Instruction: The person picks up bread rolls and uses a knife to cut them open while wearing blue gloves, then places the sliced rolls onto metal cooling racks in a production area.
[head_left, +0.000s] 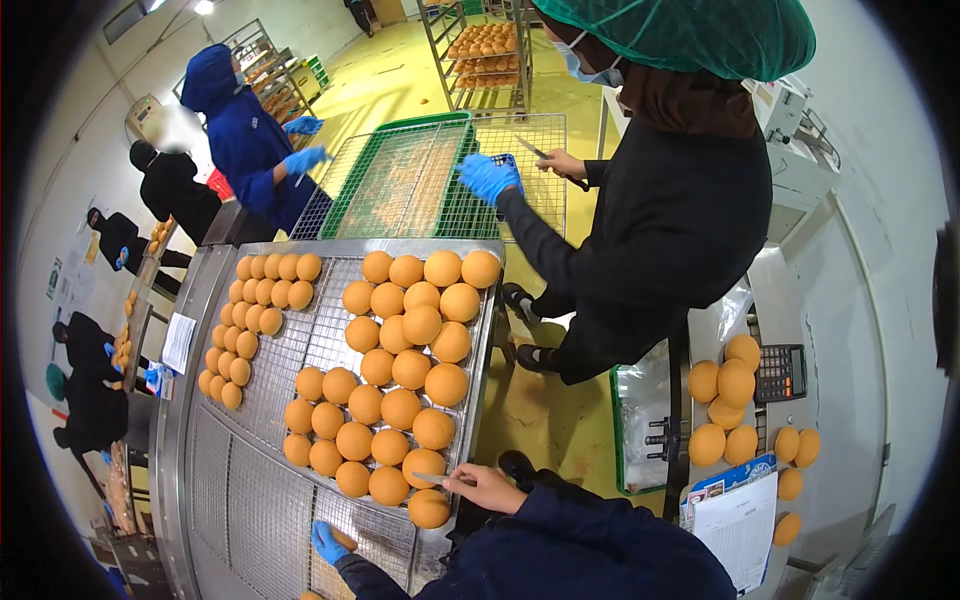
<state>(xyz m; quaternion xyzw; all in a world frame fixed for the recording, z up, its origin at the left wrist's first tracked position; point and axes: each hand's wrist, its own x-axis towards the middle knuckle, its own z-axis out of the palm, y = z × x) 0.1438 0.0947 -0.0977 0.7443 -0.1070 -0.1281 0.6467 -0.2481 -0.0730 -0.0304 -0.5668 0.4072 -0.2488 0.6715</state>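
Round golden-brown buns (393, 409) stand in uneven rows on a wire rack (270, 400) over a metal table. My left hand (327, 543), in a blue glove, is low over the near part of the rack. Its fingers are closed round a bun (343, 538), which the glove partly hides. My bare right hand (486, 489) grips a small knife (430, 479) by its handle at the table's right edge. The blade points left, between a bun (424, 464) behind it and the nearest bun (430, 508).
Across the table's far end, a co-worker in black (650, 230) holds a knife (533, 149) beside a green tray (350, 215) under wire racks. Another in blue (250, 150) stands far left. At right, a side table holds buns (735, 383), a calculator (780, 373) and papers (735, 530).
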